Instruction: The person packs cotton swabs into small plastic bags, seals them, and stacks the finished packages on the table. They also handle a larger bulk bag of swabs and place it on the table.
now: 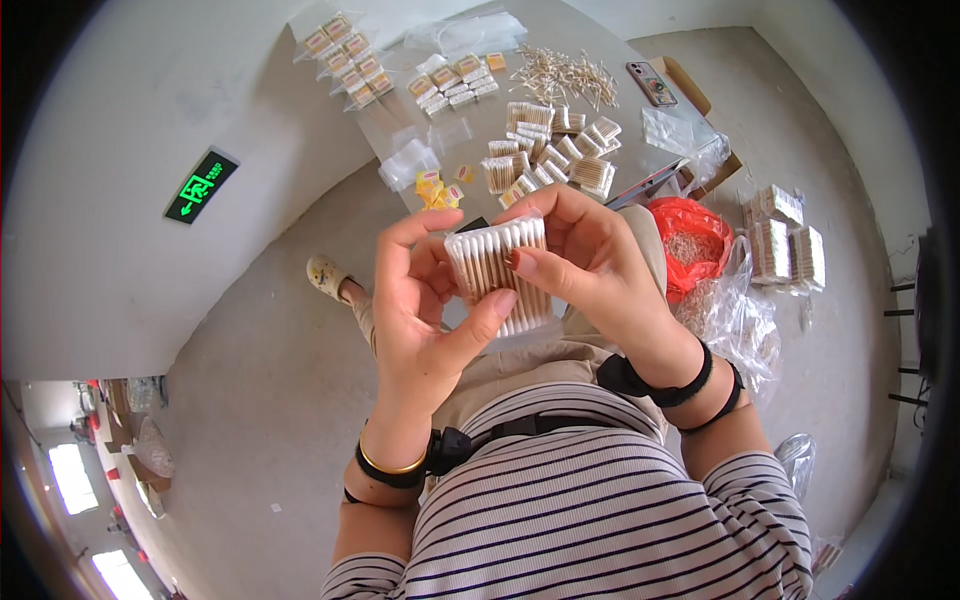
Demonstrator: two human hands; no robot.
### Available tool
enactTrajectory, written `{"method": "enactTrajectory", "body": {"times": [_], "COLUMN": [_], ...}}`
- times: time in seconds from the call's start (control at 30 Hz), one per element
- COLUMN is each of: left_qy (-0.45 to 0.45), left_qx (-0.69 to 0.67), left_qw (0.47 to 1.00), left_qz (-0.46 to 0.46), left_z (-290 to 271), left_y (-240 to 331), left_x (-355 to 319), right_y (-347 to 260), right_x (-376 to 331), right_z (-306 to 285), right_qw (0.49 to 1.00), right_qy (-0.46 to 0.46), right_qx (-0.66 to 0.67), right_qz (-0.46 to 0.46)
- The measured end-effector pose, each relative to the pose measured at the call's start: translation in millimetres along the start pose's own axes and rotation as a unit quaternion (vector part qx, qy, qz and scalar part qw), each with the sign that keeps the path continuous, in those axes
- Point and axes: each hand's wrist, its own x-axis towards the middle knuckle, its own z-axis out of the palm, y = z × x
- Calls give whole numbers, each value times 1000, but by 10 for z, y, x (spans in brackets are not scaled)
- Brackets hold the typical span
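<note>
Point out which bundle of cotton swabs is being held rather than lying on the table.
The bundle of cotton swabs pinched between left hand and right hand; the other bundles lie on the table.

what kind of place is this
Probably a small hand-packing workroom, not a factory line. Both hands hold a bundle of cotton swabs over a low table of sorted swab bundles, and packed bags lie near a bare concrete floor.

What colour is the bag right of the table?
Bright orange-red bag, beside the table; head view shows it best.
</note>
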Motion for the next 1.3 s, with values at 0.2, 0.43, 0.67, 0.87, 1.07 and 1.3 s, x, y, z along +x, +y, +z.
{"method": "enactTrajectory", "body": {"times": [0.2,0.43,0.67,0.87,1.07,1.3], "left_qy": [-17,-42,-40,-24,-8,-17], "left_qx": [128,220,178,100,40,93], "left_qw": [987,963,975,987,993,991], "left_qz": [94,151,125,121,111,97], "left_z": [-15,-19,4,-23,23,-76], "left_y": [165,282,301,277,106,206], "left_x": [69,92,57,9,-84,-132], "right_y": [14,-84,-97,-184,-259,-286], "right_x": [-2,-77,-118,-137,-168,-171], "right_z": [33,66,99,87,97,69], "right_qw": [997,989,990,986,969,985], "right_qy": [-5,0,0,-14,-25,-61], "right_qx": [-41,-114,-113,-116,-183,-115], "right_qz": [-62,-98,-89,-115,-165,-115]}}
